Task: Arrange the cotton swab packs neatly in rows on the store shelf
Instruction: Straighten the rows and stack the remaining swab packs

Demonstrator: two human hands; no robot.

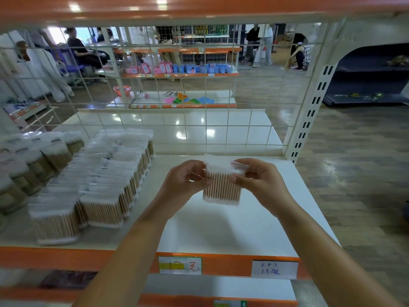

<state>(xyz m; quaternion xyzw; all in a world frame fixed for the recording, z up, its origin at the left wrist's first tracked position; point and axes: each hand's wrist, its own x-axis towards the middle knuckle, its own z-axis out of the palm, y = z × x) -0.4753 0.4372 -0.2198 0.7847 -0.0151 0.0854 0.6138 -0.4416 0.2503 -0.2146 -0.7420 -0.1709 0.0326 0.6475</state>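
- Both hands are holding one cotton swab pack (222, 187) upright above the bare shelf (232, 229): left hand (184, 180) and right hand (257, 177) fingers pinching its sides.
- Probably best: keeping it upright, setting it flush against the standing rows (106, 185) on the left, edges aligned.

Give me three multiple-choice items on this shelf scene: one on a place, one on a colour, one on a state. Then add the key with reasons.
1. Where do the arranged rows of packs stand on the shelf?
A. Left part
B. Right part
C. Against the right upright

2. What colour is the shelf's front edge strip?
A. Blue
B. Orange
C. Green

3. How is the held cotton swab pack kept?
A. Lying flat on the shelf
B. Pinched by the left hand and right hand, above the shelf
C. Hung on the wire grid

Key: 1 A, the rows fill the left, the right part is bare. 2 B, the strip is orange. 3 B, fingers of both hands grip its sides.
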